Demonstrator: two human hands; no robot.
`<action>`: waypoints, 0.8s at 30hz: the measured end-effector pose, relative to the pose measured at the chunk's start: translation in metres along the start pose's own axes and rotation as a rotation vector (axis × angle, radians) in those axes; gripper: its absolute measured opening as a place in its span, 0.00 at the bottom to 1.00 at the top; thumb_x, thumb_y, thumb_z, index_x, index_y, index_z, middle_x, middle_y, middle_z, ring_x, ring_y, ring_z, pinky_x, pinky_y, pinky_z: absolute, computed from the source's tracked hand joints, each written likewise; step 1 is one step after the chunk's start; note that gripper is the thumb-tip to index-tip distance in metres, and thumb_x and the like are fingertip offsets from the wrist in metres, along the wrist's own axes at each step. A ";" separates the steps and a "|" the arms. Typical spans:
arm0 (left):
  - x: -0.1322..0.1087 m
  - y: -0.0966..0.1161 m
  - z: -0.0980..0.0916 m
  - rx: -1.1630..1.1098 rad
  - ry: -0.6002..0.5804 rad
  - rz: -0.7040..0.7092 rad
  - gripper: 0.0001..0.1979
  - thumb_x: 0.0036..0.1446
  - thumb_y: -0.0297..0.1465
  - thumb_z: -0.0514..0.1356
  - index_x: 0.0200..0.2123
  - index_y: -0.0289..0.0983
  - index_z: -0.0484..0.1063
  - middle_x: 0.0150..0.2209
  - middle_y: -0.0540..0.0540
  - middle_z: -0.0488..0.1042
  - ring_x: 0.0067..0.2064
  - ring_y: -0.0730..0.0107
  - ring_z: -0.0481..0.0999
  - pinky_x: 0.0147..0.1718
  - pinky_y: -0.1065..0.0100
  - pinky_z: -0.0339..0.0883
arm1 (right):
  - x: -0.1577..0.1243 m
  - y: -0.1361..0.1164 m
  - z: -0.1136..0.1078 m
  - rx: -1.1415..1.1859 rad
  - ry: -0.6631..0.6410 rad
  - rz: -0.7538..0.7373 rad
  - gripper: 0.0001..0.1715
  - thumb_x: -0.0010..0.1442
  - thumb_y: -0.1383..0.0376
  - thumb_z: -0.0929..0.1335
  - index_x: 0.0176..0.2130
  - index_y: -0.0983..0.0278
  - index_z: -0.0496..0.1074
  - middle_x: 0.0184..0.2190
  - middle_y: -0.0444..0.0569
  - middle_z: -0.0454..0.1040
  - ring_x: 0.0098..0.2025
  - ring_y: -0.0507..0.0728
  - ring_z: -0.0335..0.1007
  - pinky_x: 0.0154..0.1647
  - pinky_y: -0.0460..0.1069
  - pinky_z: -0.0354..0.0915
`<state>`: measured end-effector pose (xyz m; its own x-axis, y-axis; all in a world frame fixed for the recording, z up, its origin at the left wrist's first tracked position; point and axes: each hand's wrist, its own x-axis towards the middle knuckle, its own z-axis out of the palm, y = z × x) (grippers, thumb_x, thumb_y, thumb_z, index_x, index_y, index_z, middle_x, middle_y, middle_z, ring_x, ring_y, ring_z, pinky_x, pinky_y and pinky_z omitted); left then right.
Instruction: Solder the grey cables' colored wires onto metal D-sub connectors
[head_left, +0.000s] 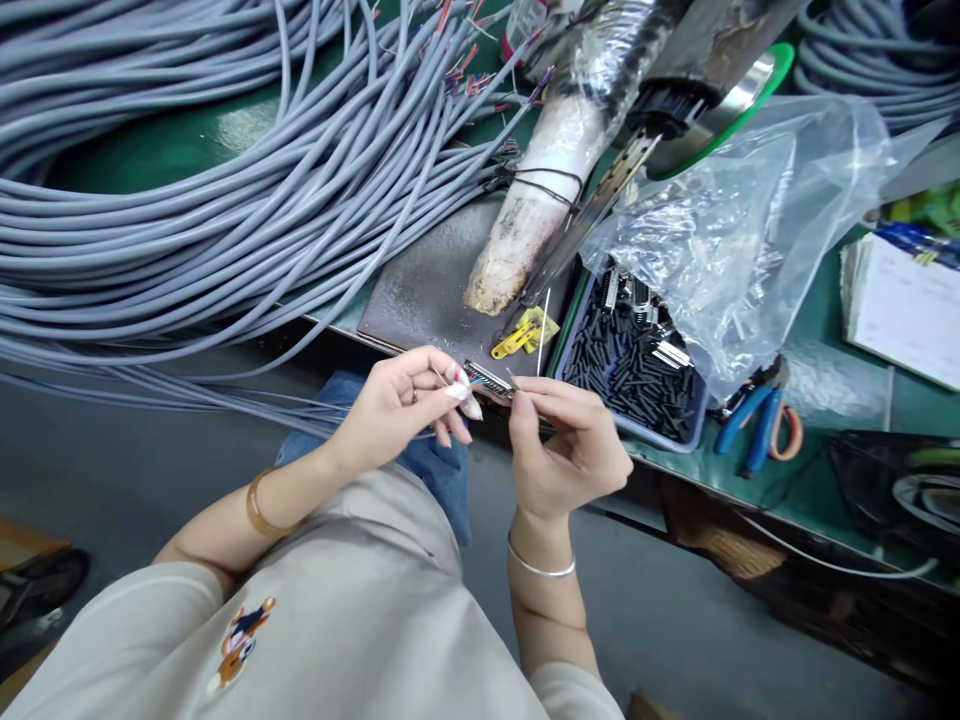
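Observation:
A metal multi-pin connector [489,380] with fine coloured wires lies between my two hands, just off the bench's front edge. My left hand [412,400] is closed in a pinch on the wires at the connector's left end, with white wrapping on its fingertips. At the connector's right end, thumb and forefinger of my right hand [566,430] are pressed together. A thin grey tip sticks up by those fingers; what it belongs to is hidden. Beyond the connector, a yellow clip-like piece [517,338] rests on the dark plate [427,285].
Bundled grey cables [247,220] cover the left side. A blue tray [701,420] holds black sleeves and connectors, with a plastic bag [727,240] over it. Blue-handled pliers [761,430] lie right of it. A white-wrapped tube [536,190] slants down over the plate.

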<state>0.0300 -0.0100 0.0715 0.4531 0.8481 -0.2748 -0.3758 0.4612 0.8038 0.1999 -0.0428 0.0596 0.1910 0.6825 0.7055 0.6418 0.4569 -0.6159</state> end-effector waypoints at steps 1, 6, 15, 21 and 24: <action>0.003 0.002 -0.002 -0.093 -0.020 -0.073 0.18 0.53 0.39 0.73 0.35 0.36 0.69 0.28 0.48 0.80 0.22 0.73 0.79 0.19 0.76 0.70 | 0.000 0.000 0.000 0.045 0.038 0.031 0.10 0.60 0.74 0.73 0.40 0.60 0.75 0.34 0.44 0.83 0.34 0.56 0.83 0.34 0.51 0.79; 0.009 0.013 -0.011 -0.296 -0.042 -0.286 0.16 0.52 0.33 0.73 0.34 0.34 0.69 0.26 0.51 0.78 0.19 0.80 0.74 0.17 0.81 0.66 | 0.000 0.000 -0.003 0.186 0.136 0.030 0.12 0.61 0.74 0.72 0.43 0.61 0.73 0.35 0.43 0.81 0.30 0.55 0.82 0.25 0.49 0.76; 0.007 0.011 -0.007 -0.279 -0.060 -0.304 0.16 0.51 0.32 0.73 0.34 0.34 0.69 0.26 0.51 0.78 0.18 0.79 0.74 0.18 0.80 0.69 | 0.005 -0.013 0.000 0.038 -0.175 0.151 0.06 0.62 0.70 0.73 0.37 0.60 0.72 0.39 0.46 0.83 0.38 0.54 0.82 0.32 0.46 0.76; 0.003 0.014 -0.004 -0.241 -0.071 -0.309 0.14 0.52 0.32 0.72 0.32 0.34 0.69 0.25 0.49 0.79 0.16 0.79 0.72 0.16 0.79 0.65 | 0.015 -0.014 -0.003 0.227 -0.273 0.468 0.07 0.63 0.65 0.73 0.34 0.62 0.71 0.32 0.43 0.81 0.27 0.50 0.77 0.28 0.44 0.75; 0.002 0.017 -0.002 -0.228 -0.082 -0.314 0.14 0.52 0.32 0.71 0.31 0.34 0.68 0.24 0.49 0.79 0.16 0.79 0.72 0.17 0.79 0.64 | 0.019 -0.012 -0.005 0.329 -0.314 0.555 0.09 0.62 0.65 0.73 0.33 0.62 0.70 0.31 0.43 0.81 0.22 0.47 0.73 0.23 0.42 0.72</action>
<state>0.0230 0.0001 0.0840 0.6337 0.6375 -0.4382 -0.3750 0.7486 0.5468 0.1994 -0.0380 0.0822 0.1699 0.9735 0.1532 0.2454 0.1088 -0.9633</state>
